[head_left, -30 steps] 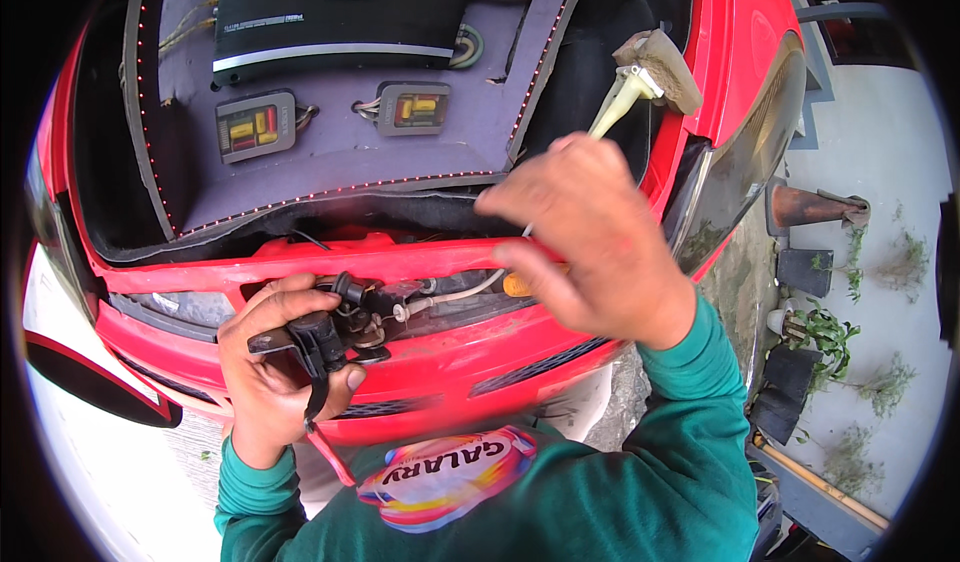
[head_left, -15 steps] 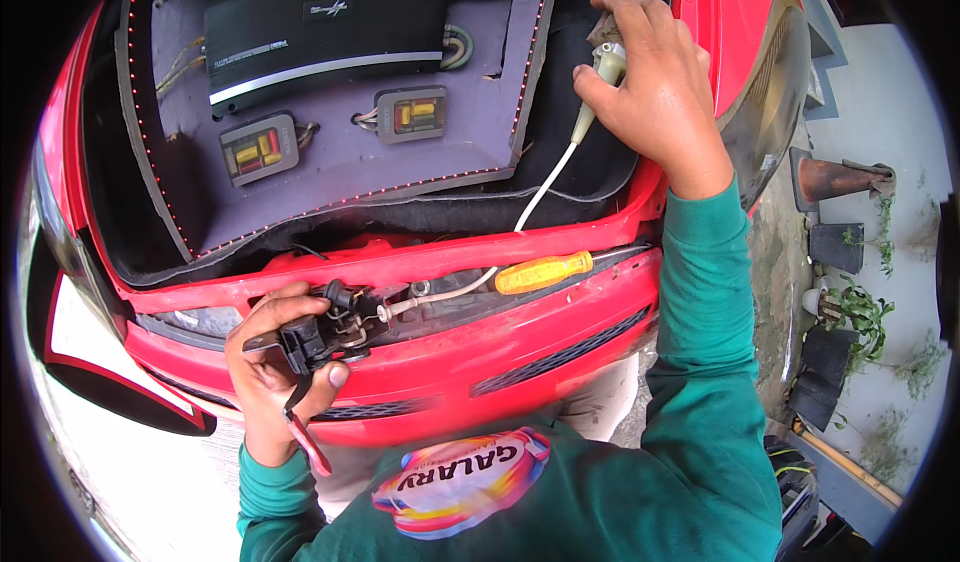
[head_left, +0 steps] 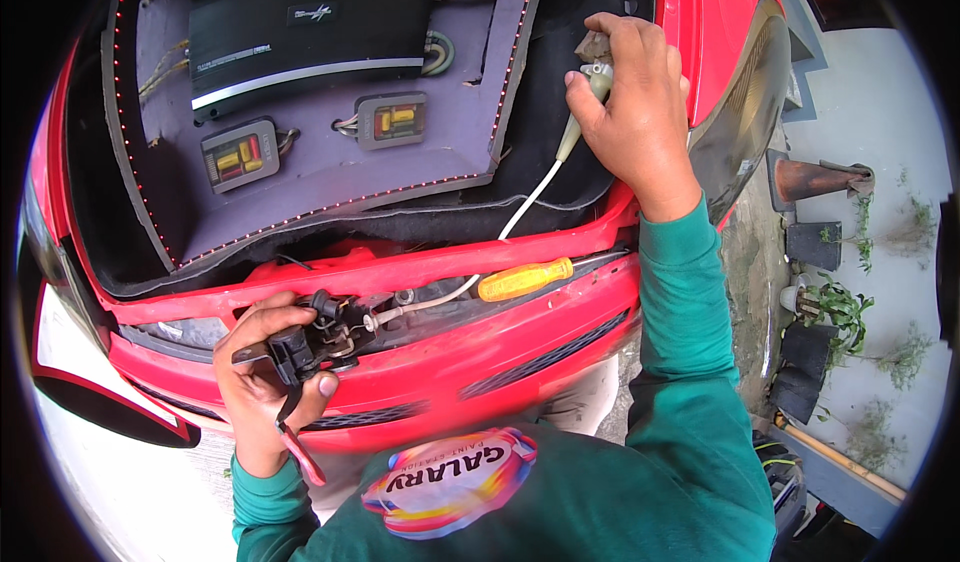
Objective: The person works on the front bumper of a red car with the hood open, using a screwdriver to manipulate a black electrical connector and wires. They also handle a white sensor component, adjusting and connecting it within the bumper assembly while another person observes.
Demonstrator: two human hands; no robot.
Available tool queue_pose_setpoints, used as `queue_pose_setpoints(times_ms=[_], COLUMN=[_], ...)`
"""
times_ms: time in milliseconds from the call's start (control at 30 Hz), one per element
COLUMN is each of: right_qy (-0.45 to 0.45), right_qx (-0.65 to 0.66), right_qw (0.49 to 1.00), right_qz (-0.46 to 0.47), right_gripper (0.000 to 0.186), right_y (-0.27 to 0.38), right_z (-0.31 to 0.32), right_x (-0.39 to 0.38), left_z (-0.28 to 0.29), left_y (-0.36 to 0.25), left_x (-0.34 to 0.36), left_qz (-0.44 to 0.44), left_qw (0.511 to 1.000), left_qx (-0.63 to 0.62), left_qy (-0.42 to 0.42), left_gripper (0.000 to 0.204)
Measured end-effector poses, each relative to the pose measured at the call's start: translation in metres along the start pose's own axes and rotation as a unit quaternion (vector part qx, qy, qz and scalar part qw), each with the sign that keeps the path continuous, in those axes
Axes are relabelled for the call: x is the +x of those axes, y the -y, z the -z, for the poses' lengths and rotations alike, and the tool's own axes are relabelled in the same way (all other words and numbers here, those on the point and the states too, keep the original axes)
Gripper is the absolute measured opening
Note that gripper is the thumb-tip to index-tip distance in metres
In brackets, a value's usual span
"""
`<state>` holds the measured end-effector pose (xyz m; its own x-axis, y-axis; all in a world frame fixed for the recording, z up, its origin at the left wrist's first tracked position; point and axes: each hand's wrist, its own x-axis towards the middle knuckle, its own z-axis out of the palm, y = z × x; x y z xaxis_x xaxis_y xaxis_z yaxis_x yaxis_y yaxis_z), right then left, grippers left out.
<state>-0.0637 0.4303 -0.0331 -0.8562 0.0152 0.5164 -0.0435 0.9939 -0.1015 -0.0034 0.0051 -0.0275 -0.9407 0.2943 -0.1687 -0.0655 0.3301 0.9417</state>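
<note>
My left hand [head_left: 253, 377] is closed around a black plastic and metal latch-like mechanism [head_left: 293, 354] above the front of the red car's edge. A pinkish-red strap or handle [head_left: 302, 458] hangs below that hand. With fingers curled, my right hand [head_left: 645, 112] grips a cream-coloured fitting [head_left: 573, 134] with a tapered sleeve. From it a white cable [head_left: 530, 199] runs down over the red body edge, and a similar cable reappears below, ending at the mechanism. A screwdriver [head_left: 525, 280] with a yellow handle lies on the ledge between my hands.
Inside the open compartment, a purple-grey panel [head_left: 330, 177] edged with red lights carries a black amplifier [head_left: 305, 42] and two small boxes with coloured parts. The red bumper [head_left: 500, 337] crosses in front. Potted plants [head_left: 830, 307] and a cone-like object [head_left: 825, 179] stand at right.
The whole scene has shifted slightly left in the view. Both hands keep their grips, and the screwdriver stays on the ledge.
</note>
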Motion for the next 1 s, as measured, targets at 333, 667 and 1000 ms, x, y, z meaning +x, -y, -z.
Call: queue_pose_setpoints(times_ms=[333, 667, 1000], right_qy=[0.015, -0.005, 0.010], right_qx=[0.030, 0.064, 0.059], right_qw=[0.999, 0.998, 0.998], right_qz=[-0.007, -0.019, -0.020], right_gripper=[0.055, 0.056, 0.061], right_y=[0.0002, -0.0026, -0.0038], right_z=[0.0050, 0.0033, 0.0046], right_x=[0.0002, -0.0001, 0.0001], left_z=[0.0002, -0.0004, -0.0002], left_y=[0.0007, 0.0000, 0.0006], left_x=[-0.0002, 0.0008, 0.0001], left_qz=[0.002, 0.003, -0.004], left_qw=[1.000, 1.000, 1.000], left_qx=[-0.020, -0.018, -0.019], left_qy=[0.003, 0.001, 0.005], left_gripper=[0.061, 0.062, 0.061])
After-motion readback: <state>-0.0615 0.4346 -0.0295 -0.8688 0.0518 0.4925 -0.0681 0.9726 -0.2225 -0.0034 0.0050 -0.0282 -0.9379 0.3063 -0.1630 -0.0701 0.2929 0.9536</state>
